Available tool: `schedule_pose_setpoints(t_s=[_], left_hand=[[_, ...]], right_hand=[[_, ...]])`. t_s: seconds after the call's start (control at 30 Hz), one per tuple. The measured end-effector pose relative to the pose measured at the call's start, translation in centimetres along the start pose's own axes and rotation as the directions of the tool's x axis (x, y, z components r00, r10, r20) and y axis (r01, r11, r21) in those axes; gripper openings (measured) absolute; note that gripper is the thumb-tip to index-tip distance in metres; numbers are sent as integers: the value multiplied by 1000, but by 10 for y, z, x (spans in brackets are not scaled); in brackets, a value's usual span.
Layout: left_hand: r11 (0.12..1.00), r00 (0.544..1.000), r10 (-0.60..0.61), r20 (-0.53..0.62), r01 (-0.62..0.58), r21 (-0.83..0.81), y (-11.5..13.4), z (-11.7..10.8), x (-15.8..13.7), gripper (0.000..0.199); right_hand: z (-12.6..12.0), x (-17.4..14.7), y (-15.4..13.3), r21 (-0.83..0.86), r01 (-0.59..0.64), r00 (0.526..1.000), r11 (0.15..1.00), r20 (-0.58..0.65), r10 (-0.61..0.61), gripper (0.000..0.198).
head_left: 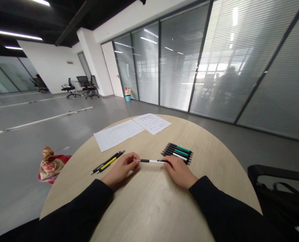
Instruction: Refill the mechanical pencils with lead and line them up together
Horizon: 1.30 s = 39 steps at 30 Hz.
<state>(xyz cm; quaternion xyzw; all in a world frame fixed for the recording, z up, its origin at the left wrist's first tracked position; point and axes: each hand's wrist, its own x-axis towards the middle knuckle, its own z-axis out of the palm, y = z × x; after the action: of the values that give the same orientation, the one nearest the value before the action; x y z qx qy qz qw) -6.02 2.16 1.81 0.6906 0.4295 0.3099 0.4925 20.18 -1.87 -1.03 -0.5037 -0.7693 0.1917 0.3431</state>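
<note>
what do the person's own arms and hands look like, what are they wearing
Both arms wear plain black long sleeves: the dark fabric left sleeve and its matching right sleeve each end near the wrist, with no visible print or marking. The bare left hand and bare right hand have no gloves, and no watch shows at either wrist.

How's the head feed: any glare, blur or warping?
Head view: reflections streak the glass partition; its posts lean, probably wide-angle distortion; soft shadow lies beneath the left hand; print on both sheets is too soft to read.
</note>
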Motion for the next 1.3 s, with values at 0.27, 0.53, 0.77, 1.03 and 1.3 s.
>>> schedule_pose_setpoints(t_s=[0.27, 0.53, 0.77, 1.03, 1.3], left_hand=[[999, 999, 40, 22, -39, -38, -3, -3, 3, 28], [1000, 1000, 15, 8, -15, 16, 1, -2, 2, 26], [989, 1000, 2, -4, -2, 149, 8, 0, 0, 37], [983, 999, -36, -31, 41, 179, 2, 1, 1, 48], [996, 997, -58, -45, 61, 68, 5, 2, -1, 50]], right_hand=[[-2, 0, 1, 0, -5, 1000, 1000, 2, 5, 21], [-1, 1, 1, 12, 6, 1000, 1000, 3, -6, 21], [0, 0, 1, 17, 7, 1000, 1000, 4, -7, 21], [-1, 0, -1, 26, 15, 1000, 1000, 5, -15, 20], [-2, 1, -1, 28, 8, 1000, 1000, -10, -7, 20]])
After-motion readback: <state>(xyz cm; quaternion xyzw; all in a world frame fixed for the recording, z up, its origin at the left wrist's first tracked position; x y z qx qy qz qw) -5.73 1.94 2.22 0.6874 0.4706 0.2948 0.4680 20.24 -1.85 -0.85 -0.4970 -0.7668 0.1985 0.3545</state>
